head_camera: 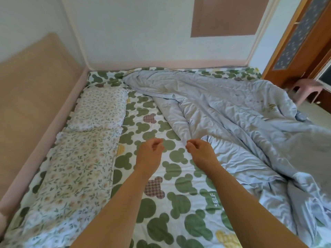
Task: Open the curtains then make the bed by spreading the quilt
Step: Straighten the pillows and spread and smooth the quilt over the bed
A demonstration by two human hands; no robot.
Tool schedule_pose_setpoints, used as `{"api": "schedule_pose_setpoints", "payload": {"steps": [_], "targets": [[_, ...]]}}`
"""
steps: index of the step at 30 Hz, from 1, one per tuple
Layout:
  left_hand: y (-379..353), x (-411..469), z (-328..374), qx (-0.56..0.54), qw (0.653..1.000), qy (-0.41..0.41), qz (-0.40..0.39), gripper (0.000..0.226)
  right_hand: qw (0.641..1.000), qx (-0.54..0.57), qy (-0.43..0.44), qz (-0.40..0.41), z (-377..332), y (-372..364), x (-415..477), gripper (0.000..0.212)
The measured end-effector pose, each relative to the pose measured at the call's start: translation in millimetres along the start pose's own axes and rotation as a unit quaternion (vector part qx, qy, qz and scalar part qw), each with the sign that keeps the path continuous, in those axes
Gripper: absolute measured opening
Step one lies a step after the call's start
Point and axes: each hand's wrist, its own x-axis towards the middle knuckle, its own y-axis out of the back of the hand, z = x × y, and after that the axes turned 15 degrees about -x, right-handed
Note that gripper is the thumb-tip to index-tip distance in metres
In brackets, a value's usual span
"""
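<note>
My left hand: over the patterned sheet, fingers curled loosely, holding nothing.
My right hand: fingers curled in, at the quilt's near edge; whether it touches, I cannot tell.
Quilt: pale blue, rumpled, bunched right of both hands.
Pillows: left.

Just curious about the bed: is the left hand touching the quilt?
Apart. The head view shows the left hand over the sheet, with patterned sheet visible between it and the quilt.
</note>
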Motion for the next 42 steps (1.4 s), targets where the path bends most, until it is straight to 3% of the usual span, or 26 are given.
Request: {"api": "schedule_pose_setpoints", "payload": {"steps": [9,12,15,20,31,35,42], "targets": [[5,50,-32,0.035,0.998,0.019,-0.045,0.024,0.999,0.01,-0.053,-0.003,7,-33,37,0.027],[5,72,-48,0.061,0.995,0.015,-0.081,0.023,0.996,0.011,-0.084,0.005,12,-50,51,0.031],[0,95,-72,0.086,0.988,0.006,-0.124,0.024,0.993,0.006,-0.113,0.017,23,-66,62,0.016],[-26,122,-116,0.082,0.98,0.018,-0.181,0.02,0.987,-0.003,-0.158,0.038,60,-96,77,0.021],[-167,142,-219,0.077,0.956,0.029,-0.282,0.021,0.958,-0.094,-0.266,0.058,209,-134,114,0.033],[-222,139,-255,0.102,0.944,0.02,-0.315,0.025,0.95,-0.156,-0.27,0.004,274,-142,123,0.04],[-301,133,-310,0.122,0.924,0.043,-0.359,0.037,0.927,-0.28,-0.244,0.039,377,-157,151,0.042]]}}
